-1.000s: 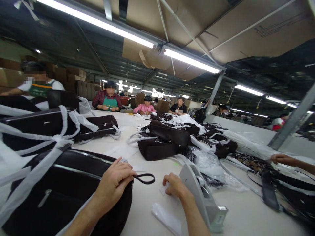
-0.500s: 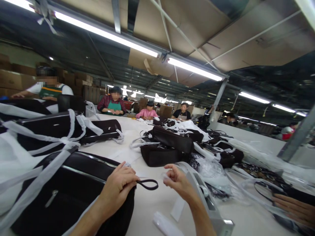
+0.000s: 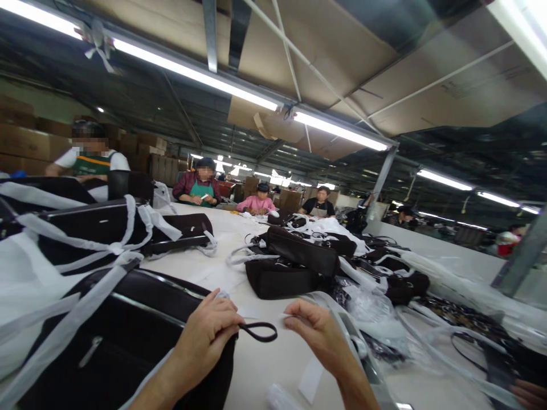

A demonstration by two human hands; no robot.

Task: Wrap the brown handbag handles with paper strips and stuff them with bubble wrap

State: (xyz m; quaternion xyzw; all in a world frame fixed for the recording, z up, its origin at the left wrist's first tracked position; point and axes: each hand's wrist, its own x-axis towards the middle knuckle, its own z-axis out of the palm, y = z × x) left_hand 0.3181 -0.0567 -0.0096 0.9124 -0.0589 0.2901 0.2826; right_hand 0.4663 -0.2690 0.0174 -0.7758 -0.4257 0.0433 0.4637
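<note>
A large dark handbag (image 3: 123, 336) with a silver zip pull lies at the lower left, white wrapped straps across it. At its right end my left hand (image 3: 209, 336) pinches the base of a thin black strap loop (image 3: 261, 331), which sticks out to the right. My right hand (image 3: 314, 327) is a little to the right of the loop, thumb and fingers pressed together on a small white piece (image 3: 284, 316). The two hands are apart. Below my right hand a white paper strip (image 3: 311, 378) lies on the pale table (image 3: 252, 376).
More dark bags (image 3: 294, 276) are piled mid-table, with clear plastic wrap (image 3: 370, 310) beside them. A grey tray (image 3: 363, 353) is under my right forearm. Several people work across the table; another person's hand (image 3: 530, 393) shows at the lower right edge.
My right hand's fingers have closed together and moved slightly down. My left hand keeps its pinch at the loop. The other person's hand at right has moved toward the frame edge.
</note>
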